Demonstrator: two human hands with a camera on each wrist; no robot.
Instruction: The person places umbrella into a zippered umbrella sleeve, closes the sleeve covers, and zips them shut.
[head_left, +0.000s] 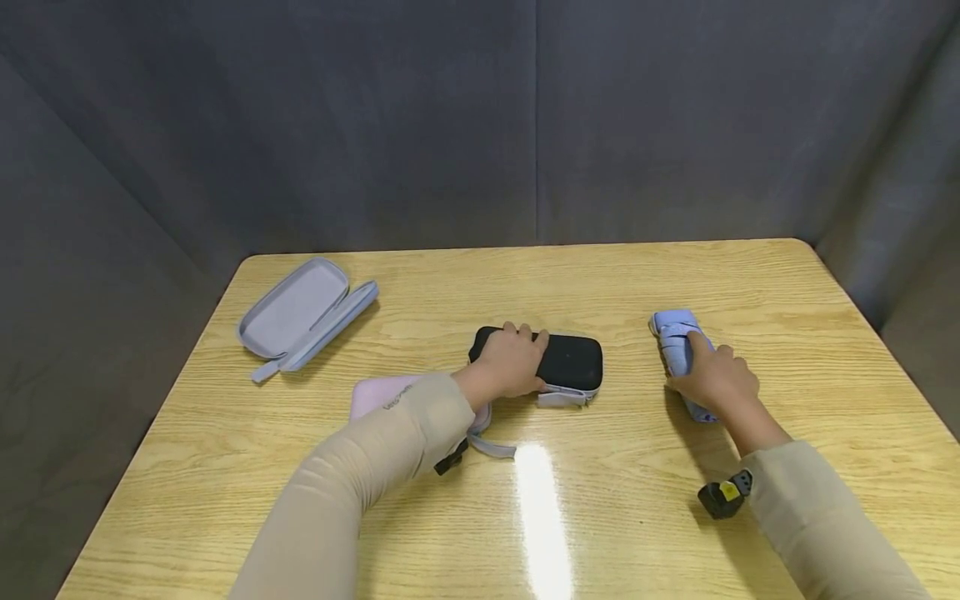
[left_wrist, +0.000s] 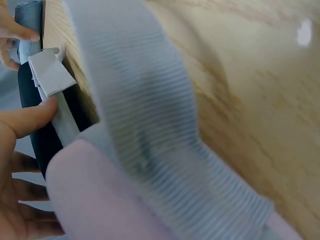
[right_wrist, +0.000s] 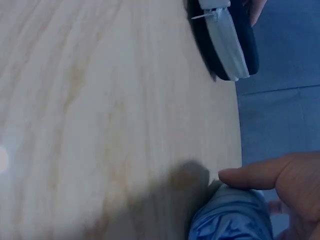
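My left hand (head_left: 512, 362) lies across the black zip case (head_left: 573, 362) in the middle of the table. Its fingers reach over the far edge, and the thumb (left_wrist: 32, 117) presses the near zipper side in the left wrist view. On the right, my right hand (head_left: 717, 379) grips a blue rolled-up folding umbrella (head_left: 677, 321) with thumb and fingers on opposite sides. The umbrella's gathered fabric end (right_wrist: 232, 217) shows at the bottom of the right wrist view. Under my left forearm sits a pink case (head_left: 375, 395), partly hidden by the sleeve, its grey strap (head_left: 492, 448) sticking out.
An open grey-blue zip case (head_left: 288, 312) lies at the back left, its lid (head_left: 337, 325) tilted up beside the tray half. Dark curtains (head_left: 420, 125) stand behind the wooden table (head_left: 622, 533). A bright light reflection (head_left: 543, 525) falls near the front.
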